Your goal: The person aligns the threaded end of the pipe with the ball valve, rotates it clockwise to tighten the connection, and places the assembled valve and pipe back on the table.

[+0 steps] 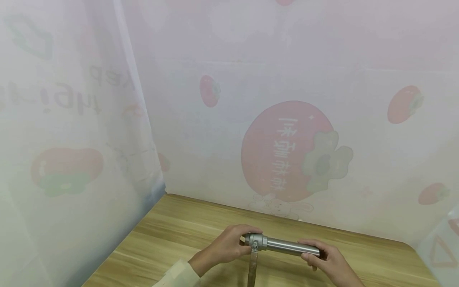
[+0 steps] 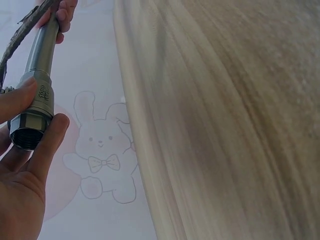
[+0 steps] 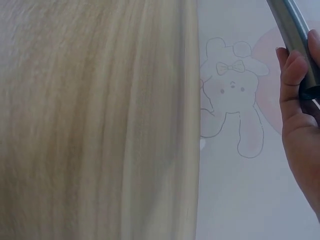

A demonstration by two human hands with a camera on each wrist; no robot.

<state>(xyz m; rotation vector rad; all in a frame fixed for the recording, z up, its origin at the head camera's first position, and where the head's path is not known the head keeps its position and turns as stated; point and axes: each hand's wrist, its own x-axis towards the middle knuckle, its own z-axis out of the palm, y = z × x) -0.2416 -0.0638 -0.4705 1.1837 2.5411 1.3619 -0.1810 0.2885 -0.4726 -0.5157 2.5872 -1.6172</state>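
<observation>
A metal ball valve [image 1: 256,241] joins end to end with a straight steel pipe [image 1: 287,246], the two lying nearly level above the wooden table. My left hand [image 1: 229,244] grips the valve body between thumb and fingers. In the left wrist view, the valve's open threaded end [image 2: 29,132] faces that palm. From the valve a long flat lever handle [image 1: 252,267] points toward me, worn and brownish. My right hand [image 1: 328,261] holds the pipe's far right end, thumb below and fingers on top. The right wrist view shows the pipe's dark end [image 3: 309,93] by its fingers.
The wood-grain table [image 1: 186,223] spreads under both hands, with its back edge close beyond the pipe. White curtains [image 1: 201,151] printed with red fruit, writing and a rabbit [image 2: 102,150] hang behind the table and along its left side.
</observation>
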